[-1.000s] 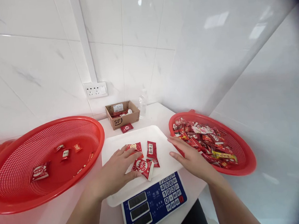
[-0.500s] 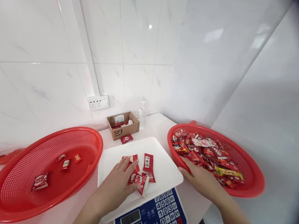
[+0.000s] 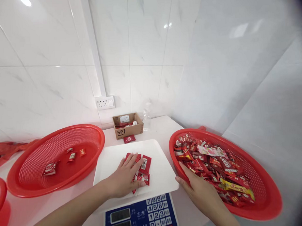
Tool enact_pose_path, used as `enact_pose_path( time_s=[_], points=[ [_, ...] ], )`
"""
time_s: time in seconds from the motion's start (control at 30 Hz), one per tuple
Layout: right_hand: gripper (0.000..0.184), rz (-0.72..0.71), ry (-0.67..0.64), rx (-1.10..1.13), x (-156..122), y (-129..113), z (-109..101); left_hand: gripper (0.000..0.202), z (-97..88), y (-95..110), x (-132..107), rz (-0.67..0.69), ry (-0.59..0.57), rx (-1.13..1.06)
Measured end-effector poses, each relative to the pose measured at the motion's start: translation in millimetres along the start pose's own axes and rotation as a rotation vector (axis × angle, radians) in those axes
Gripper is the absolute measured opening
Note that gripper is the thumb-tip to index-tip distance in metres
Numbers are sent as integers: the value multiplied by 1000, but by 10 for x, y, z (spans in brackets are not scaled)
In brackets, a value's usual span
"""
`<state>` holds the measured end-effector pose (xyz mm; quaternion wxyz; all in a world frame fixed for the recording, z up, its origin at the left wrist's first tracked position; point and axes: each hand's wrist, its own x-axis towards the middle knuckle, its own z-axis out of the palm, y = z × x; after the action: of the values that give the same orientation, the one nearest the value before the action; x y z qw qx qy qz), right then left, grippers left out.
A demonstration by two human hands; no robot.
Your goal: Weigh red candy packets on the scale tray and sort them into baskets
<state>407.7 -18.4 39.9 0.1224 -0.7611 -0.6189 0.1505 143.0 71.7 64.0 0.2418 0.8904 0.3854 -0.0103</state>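
My left hand (image 3: 124, 178) lies palm down over several red snack packets on the white scale tray (image 3: 103, 163), its fingers spread. A red packet with a white label (image 3: 145, 164) shows beside its fingertips, and the palm partly hides the others. My right hand (image 3: 200, 193) grips the near left rim of a red plastic basket (image 3: 270, 201), thumb outside and fingers over the edge. Inside that basket is a heap of red snack packets (image 3: 202, 164), with a yellow one (image 3: 236, 187) among them. The blue scale panel (image 3: 142, 216) shows below the tray.
Another red basket (image 3: 90, 128) at left holds several small packets. Behind the tray are a small cardboard box (image 3: 130, 130), a single red packet (image 3: 129, 139) and a clear bottle (image 3: 146, 116). A further red rim (image 3: 1, 190) enters at the left edge. Tiled walls enclose the corner.
My left hand has flattened further over the packets, which now lie closer together. My right hand keeps its grip on the basket rim. The view has shifted slightly left.
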Motion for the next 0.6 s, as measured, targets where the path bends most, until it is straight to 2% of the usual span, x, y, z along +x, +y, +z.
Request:
enact_pose_path(
  time_s=[0.1, 0.2, 0.33, 0.5, 0.6],
  points=[
    [62, -13, -24, -4, 0, -2, -7, 79, -48, 89, 46, 0, -26, 30],
    [62, -29, -24, -4, -5, -13, -27, 76, -82, 263, 102, 2, -27, 84],
    [57, -69, 12, 15, -27, -30, -60, 67, -92, 550, 271, 94, -24, 145],
    [47, -59, 70, 38, -28, -33, -79, 45, -104, 916, 691, 317, 31, 246],
    [40, -86, 92, 35, -28, -28, -85, 34, -84, 1113, 1059, 382, -17, 280]
  ],
)
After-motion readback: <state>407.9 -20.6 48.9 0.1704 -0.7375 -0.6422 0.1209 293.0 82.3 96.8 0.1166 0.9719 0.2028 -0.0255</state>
